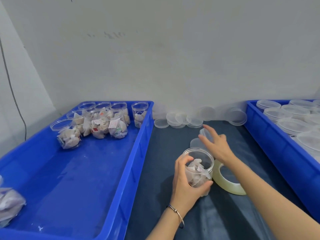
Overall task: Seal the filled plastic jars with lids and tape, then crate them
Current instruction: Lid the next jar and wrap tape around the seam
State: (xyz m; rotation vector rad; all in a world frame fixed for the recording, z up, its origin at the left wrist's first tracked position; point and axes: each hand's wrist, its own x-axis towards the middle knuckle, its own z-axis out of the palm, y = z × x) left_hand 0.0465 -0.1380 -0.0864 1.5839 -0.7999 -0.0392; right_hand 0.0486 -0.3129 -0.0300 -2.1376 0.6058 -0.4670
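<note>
— So where does the open jar (199,168) sit against the 2 hands?

— It stands upright on the dark mat (173,144), mouth up, between the 2 blue crates. The left hand (186,181) wraps its side, fingers curled round the far wall and thumb across the near wall. The jar's long axis runs straight up, so a lid has to come down flat onto the rim.

— And the lid?

— The right hand (215,144) is beyond the jar, toward the wall, with its fingers loosely spread and the tips pinching a clear lid (204,133) by its edge. That lid tilts, up and away from the jar mouth. Another lid (195,142) lies flat on the mat just under that hand. The right hand is the nearer one to the lids; the left only steadies the jar.

— So the move is a short pull back toward the person?

— Likely, yes: back and down, levelling the lid over the mouth.

— Tape?

— A roll of tape (228,179) lies just beside the jar, on its right, under the right forearm.

— Any writing?

— Red print shows on packets inside the jars in the left crate (121,170), too small to read. No brand is legible anywhere.
</note>
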